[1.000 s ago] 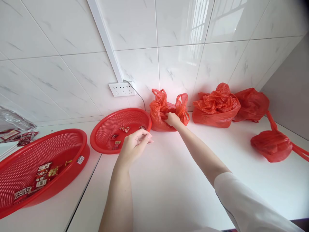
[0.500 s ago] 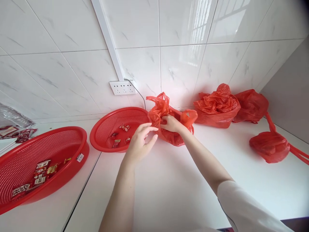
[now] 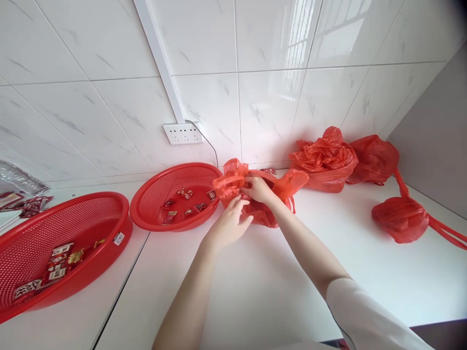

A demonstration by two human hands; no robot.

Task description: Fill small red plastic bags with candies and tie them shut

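Observation:
A red plastic bag (image 3: 260, 217) sits on the white counter against the wall, its mouth up and its handles bunched at either side. My right hand (image 3: 258, 189) reaches over the mouth, fingers curled onto the thin plastic at the left inner edge; the fingertips are partly hidden. My left hand (image 3: 229, 224) is at the bag's front left, fingers apart, the fingertips touching or very near the plastic. Left of it, a round red basket (image 3: 146, 194) holds several small wrapped packets (image 3: 186, 193). Just behind the bag lies a dark red packet (image 3: 269, 171).
A larger red basket (image 3: 120, 214) with packets stands at the left. Three more red bags, one bulky (image 3: 323, 180), one behind it (image 3: 375, 158) and one small knotted (image 3: 399, 221), occupy the right. A socket strip (image 3: 183, 133) with a cable is on the tiled wall.
My left hand has moved right, to the bag's front. The bag's mouth spreads wider and its left handle has sunk. A packet now shows behind the bag. The view has shifted slightly.

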